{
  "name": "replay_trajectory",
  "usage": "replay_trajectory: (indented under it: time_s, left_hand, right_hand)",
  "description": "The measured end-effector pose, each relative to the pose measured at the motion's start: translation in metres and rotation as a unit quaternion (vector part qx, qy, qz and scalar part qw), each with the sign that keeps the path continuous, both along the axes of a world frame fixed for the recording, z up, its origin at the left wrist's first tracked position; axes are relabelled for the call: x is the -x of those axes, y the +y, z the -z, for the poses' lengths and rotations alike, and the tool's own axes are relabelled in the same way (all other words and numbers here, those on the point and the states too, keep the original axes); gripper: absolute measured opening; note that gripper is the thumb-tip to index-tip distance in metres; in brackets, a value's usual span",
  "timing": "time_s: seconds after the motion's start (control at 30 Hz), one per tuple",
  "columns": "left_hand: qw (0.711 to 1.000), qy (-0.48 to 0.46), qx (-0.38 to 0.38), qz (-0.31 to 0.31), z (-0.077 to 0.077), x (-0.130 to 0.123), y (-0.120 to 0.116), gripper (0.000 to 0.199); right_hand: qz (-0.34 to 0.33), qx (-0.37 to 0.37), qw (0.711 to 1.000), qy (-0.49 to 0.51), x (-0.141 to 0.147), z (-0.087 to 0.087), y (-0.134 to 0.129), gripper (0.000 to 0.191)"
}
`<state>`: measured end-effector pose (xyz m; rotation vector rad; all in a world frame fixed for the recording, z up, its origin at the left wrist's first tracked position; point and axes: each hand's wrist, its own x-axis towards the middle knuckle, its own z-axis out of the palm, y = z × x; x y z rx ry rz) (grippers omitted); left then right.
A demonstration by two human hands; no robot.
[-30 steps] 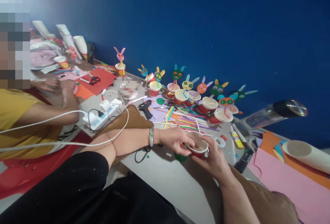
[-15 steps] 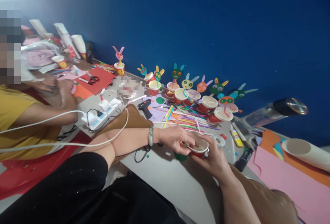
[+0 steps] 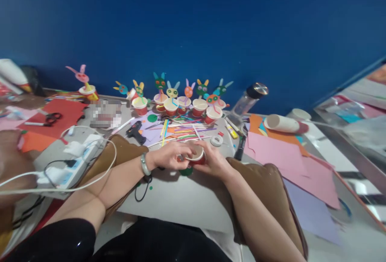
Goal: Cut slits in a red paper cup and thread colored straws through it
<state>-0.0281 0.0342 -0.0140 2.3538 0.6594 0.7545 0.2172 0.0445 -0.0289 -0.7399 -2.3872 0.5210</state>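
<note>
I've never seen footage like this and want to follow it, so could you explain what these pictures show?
There is no machine here: one camera, worn on a person's head, looks forward and down at their own bare-handed work. The right grip holds a red-and-white cup around its side; the left grip is at the rim, its exact hold hard to tell. On the grey table stand eared paper figures in red cups, with coloured sticks, a black glue gun and pink paper lying about.
</note>
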Motion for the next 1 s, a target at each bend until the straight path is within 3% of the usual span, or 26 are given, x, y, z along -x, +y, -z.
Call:
replay_trajectory:
  time_s: [0.13,0.77,1.0]
  left_hand:
    - [1.000,-0.010,0.006,0.025,0.001,0.000,0.002,0.010]
    - [0.999,0.032,0.007,-0.009,0.001,-0.001,0.003,0.019]
    - [0.998,-0.006,0.065,0.002,0.000,-0.003,0.006,0.009]
  right_hand:
    - [0.003,0.003,1.000,0.000,-0.002,0.004,0.002,0.072]
    - [0.016,-0.069,0.997,-0.027,-0.009,0.010,0.011,0.062]
    - [0.016,-0.070,0.997,-0.021,-0.010,0.011,0.011,0.062]
